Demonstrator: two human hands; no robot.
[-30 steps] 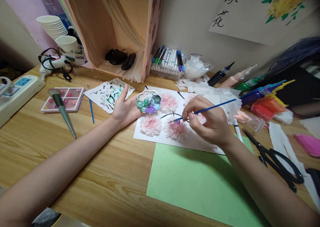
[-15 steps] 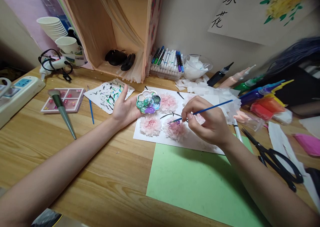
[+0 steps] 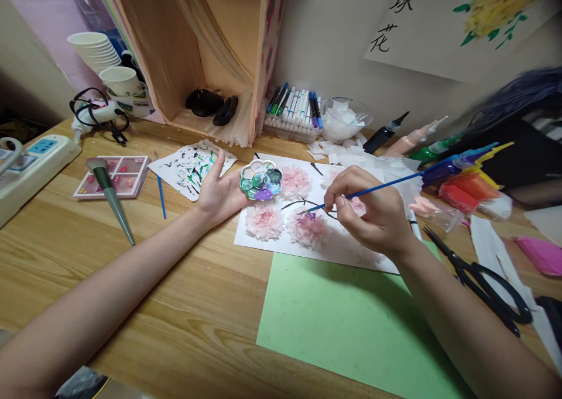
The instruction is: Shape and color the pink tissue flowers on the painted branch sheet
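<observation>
Nearest the viewer: a pale green paper sheet [image 3: 351, 323] lying flat on the light wooden worktop [image 3: 144, 282], bare of any paint or decoration.

Just beyond, its near edge under the green sheet: a white paper sheet [image 3: 285, 244] bearing fluffy pink tissue-paper flowers [image 3: 264, 220], at least four in number, joined by thin black painted stems. One flower already shows a purple dab; the others appear pink only, so the colouring looks partly done, with several blooms yet to be touched.

Right hand [image 3: 377, 217]: grip closed around a thin blue-handled paintbrush [image 3: 373, 189], held pen-fashion, bristle end lowered to the purple-marked flower near the sheet's middle.

Left hand [image 3: 219, 191]: palm up, fingers loosely curled beneath a small white flower-shaped paint palette [image 3: 261, 179], its wells filled with green, blue and purple paint. The palette rests on the fingertips, above the sheet's far left corner.

Right of the work: black-handled scissors [image 3: 487, 282] and a row of coloured paint bottles [image 3: 456, 165].

Left: a second blue brush [image 3: 160, 189] lying loose, a paint-smeared scrap of white paper [image 3: 188, 165], and a pink compartment tray [image 3: 112, 176].

Farthest, against the wall: a rack of capped marker pens [image 3: 294, 109] and a clear bowl of white tissue pieces [image 3: 346, 118].
</observation>
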